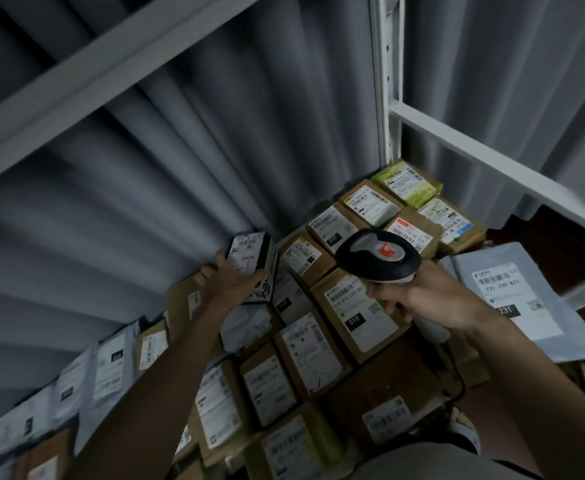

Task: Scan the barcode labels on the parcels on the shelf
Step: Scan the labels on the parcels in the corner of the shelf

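Note:
My left hand point(231, 279) grips a small black-and-white box point(253, 258) with a white barcode label on top, tilted up above the other parcels at the back of the shelf. My right hand point(419, 296) holds a black and grey barcode scanner point(378, 255) by its handle, its head lying to the right of the box, over the brown parcels. Several brown cardboard parcels point(353, 306) with white labels lie packed flat on the shelf below both hands.
A corrugated grey wall point(215, 150) backs the shelf. A white upright post point(389, 81) and crossbeams point(492, 161) frame it. Grey poly mailers point(512, 299) lie at the right, more mailers point(104, 368) at the left. A yellow-green parcel point(409, 183) sits in the far corner.

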